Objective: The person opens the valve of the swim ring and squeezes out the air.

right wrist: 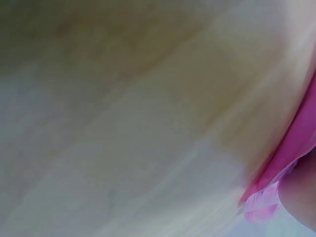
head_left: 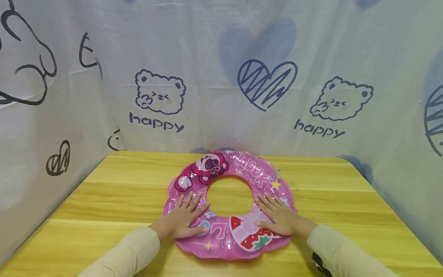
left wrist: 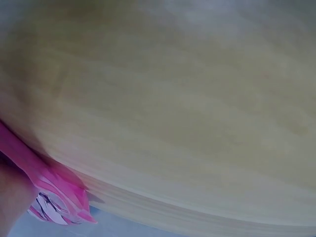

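Observation:
A pink inflatable swim ring (head_left: 225, 246) lies flat on the wooden table, printed with a bear, lettering, stars and a strawberry. On its left side rests my left hand (head_left: 183, 219), palm down with the fingers straight and spread. My right hand (head_left: 278, 217) lies the same way on the ring's right side, its thumb over the strawberry print. In the left wrist view only a sliver of the swim ring (left wrist: 54, 185) and part of the hand show at the lower left. The right wrist view has the swim ring's edge (right wrist: 281, 158) at the right.
The yellow wood-grain table (head_left: 104, 207) stretches out on both sides of the ring. Behind it hangs a white cloth (head_left: 211, 77) with bear and heart drawings, which also runs along the left side. Beside the right sleeve a small dark object (head_left: 320, 263) is partly hidden.

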### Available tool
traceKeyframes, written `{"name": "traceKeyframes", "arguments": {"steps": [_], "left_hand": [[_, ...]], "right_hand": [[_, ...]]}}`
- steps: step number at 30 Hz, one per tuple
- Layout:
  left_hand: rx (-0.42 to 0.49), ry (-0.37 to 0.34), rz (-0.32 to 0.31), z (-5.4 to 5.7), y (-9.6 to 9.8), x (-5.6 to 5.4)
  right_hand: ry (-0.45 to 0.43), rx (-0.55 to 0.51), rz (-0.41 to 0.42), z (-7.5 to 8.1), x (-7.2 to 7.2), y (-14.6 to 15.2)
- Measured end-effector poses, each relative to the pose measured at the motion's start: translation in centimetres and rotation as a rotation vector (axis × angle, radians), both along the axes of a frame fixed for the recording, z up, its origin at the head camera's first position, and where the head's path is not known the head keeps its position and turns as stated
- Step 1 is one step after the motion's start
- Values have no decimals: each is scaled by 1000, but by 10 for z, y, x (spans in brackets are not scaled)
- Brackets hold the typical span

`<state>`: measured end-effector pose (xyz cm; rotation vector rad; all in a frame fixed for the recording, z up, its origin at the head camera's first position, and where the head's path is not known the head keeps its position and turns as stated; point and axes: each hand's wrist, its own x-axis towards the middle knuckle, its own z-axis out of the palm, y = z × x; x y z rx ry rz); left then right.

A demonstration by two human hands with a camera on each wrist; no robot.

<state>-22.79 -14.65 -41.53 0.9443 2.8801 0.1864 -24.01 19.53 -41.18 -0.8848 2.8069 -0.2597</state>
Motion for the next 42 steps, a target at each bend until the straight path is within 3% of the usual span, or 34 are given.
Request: {"name": "traceKeyframes", "arguments": {"steps": [12, 21, 32, 38, 42], "left_hand": [[13, -62, 22, 10, 0, 0], [17, -68, 26, 12, -2, -5], [5, -83, 45, 14, -1, -4], [-76, 30, 5, 20, 3, 4], [-106, 87, -30, 22, 7, 11]], "right_hand": [[-58, -20, -11, 5, -6, -3], [-100, -74, -17, 14, -8, -5], [-11, 6, 7, 11, -7, -3], [63, 22, 19, 10, -9, 0], [177, 28, 19, 10, -12, 6]]}}
